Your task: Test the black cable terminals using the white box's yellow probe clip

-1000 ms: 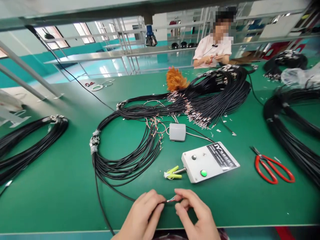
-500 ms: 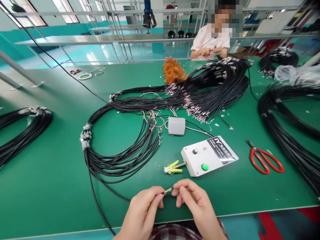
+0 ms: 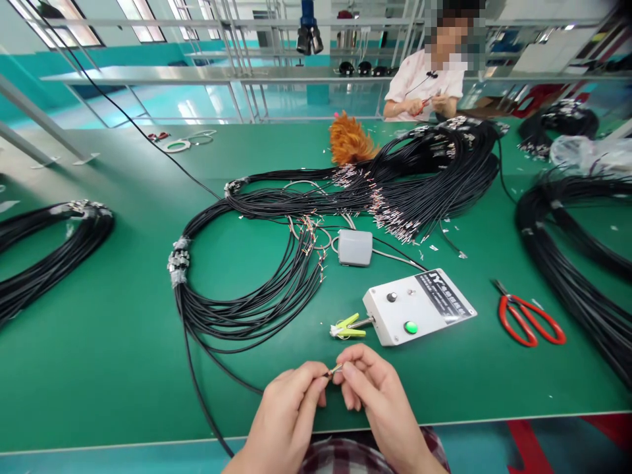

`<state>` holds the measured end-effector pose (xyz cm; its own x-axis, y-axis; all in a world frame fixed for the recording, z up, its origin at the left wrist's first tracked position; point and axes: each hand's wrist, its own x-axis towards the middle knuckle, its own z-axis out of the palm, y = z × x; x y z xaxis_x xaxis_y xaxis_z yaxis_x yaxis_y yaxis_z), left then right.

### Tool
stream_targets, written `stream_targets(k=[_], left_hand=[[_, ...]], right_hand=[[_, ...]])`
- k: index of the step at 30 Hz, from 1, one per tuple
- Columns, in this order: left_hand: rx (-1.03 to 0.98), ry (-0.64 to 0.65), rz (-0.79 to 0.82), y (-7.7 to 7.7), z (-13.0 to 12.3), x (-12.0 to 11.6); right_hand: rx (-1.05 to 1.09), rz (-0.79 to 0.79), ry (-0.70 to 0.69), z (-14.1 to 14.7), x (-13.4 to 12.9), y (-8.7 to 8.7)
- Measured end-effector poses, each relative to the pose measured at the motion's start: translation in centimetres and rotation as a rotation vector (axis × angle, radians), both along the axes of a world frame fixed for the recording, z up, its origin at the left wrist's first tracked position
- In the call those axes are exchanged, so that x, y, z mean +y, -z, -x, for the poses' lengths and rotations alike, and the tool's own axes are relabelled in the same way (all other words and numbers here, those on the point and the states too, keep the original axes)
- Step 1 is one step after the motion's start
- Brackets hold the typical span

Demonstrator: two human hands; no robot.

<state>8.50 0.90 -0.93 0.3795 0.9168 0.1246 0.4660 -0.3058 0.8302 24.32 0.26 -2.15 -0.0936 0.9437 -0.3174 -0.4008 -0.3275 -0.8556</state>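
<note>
Near the table's front edge, my left hand (image 3: 296, 405) pinches a black cable close to its stripped end. Thin light-coloured wires (image 3: 336, 368) stick out of that end toward the right. The thumb and fingertips of my right hand (image 3: 378, 395) close on the tips of these wires. Just beyond my hands lies a white control box (image 3: 419, 306) with a black knob and a lit green button. A yellow clip (image 3: 348, 327) is fixed on the rod at its left end. To the left curves a bundle of black cables (image 3: 247, 316) with bared ends.
Red-handled cutters (image 3: 530, 320) lie right of the box, and a grey block (image 3: 355, 248) sits behind it. More black cable coils (image 3: 59, 250) rest at left, at right and at the back beside an orange fluffy duster (image 3: 349, 138). Across the table a co-worker (image 3: 424, 85) holds a red-handled tool.
My right hand has come left to the wire ends and its fingertips have closed on them. The whole view has shifted slightly. My left hand keeps its pinch on the cable.
</note>
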Motion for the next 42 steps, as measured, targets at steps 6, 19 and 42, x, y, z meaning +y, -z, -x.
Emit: stream_targets(k=[6,19,42], left_hand=[[-0.053,-0.017,0.123,-0.4,0.0,0.1],[-0.145,-0.047,0.182,-0.1,0.1,-0.1],[-0.261,-0.200,0.382,-0.2,-0.8,1.3]], right_hand=[[-0.093,0.028,-0.023,0.4,-0.3,-0.2],[-0.223,-0.022,-0.013,1.0,0.2,-0.7],[-0.815,-0.416,-0.138,-1.0,-0.2,-1.3]])
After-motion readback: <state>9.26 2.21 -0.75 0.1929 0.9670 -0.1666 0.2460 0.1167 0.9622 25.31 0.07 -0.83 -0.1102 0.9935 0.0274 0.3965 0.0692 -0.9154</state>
